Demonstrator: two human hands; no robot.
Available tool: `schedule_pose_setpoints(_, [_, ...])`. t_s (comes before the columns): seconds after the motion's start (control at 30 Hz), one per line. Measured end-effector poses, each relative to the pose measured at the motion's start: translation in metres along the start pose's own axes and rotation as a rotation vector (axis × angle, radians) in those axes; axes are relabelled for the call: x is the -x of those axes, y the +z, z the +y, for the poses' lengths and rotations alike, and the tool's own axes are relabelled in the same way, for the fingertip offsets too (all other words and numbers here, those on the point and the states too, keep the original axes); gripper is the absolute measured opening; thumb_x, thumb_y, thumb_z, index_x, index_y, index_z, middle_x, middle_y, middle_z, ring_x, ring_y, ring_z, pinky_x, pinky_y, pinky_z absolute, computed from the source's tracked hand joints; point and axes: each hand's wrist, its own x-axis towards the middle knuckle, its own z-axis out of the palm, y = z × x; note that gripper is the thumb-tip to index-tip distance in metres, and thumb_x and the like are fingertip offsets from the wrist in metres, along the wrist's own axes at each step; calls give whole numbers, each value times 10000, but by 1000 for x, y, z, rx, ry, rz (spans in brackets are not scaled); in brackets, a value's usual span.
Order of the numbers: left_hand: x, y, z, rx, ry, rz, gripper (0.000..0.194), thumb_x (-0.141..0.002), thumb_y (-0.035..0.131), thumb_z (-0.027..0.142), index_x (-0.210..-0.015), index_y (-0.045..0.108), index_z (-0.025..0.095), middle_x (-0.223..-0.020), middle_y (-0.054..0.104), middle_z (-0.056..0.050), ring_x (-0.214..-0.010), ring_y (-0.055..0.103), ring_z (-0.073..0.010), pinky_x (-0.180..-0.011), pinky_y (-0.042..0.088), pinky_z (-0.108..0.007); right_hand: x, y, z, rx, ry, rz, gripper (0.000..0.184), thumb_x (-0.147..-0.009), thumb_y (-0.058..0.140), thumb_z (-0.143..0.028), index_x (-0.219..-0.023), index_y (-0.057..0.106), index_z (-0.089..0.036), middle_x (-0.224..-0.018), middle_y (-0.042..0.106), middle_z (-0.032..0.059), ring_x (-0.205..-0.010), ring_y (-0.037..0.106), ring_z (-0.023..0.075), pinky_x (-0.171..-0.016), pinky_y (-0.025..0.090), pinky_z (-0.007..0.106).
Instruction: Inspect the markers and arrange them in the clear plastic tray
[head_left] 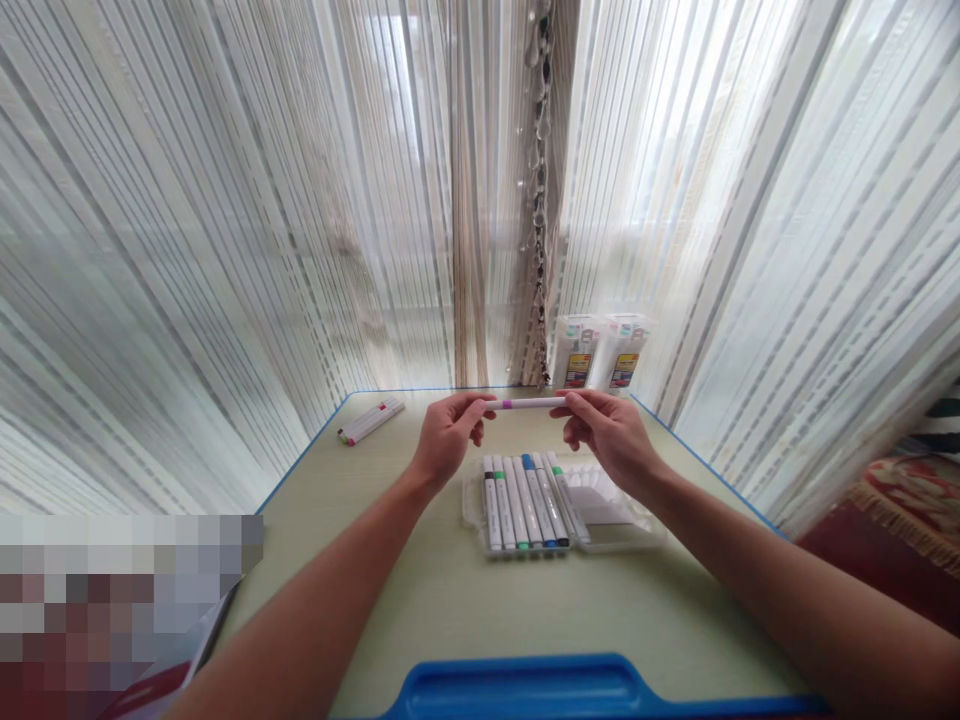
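A white marker with a purple band (527, 404) is stretched level between my two hands, above the far part of the table. My left hand (451, 432) pinches its banded end, and my right hand (606, 430) pinches the other end. Beneath and nearer to me lies an open clear plastic case (630, 515). Several white markers (525, 505) with black, green and blue bands or ends lie side by side in its left half. One green-banded marker (568, 495) slants at the right of the row.
A few white markers (371, 422) lie at the table's far left corner. Two clear plastic boxes (576, 352) with labels stand at the back right. The pale green table (420, 590) has a blue edge and a blue tray (525, 685) in front. Striped curtains (225, 220) hang behind.
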Motion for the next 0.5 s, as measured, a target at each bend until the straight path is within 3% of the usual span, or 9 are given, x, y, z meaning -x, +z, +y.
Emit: schedule_pose_setpoints(0.5, [-1, -1, -2, -83, 54, 5, 264, -733, 757, 352, -817, 676, 116, -637, 591, 11, -498, 488, -67, -456, 400, -202, 3, 1, -1, 41, -20, -65, 345, -733, 778, -413, -926, 733, -131, -725, 729, 73, -456, 578, 106, -403, 440, 233])
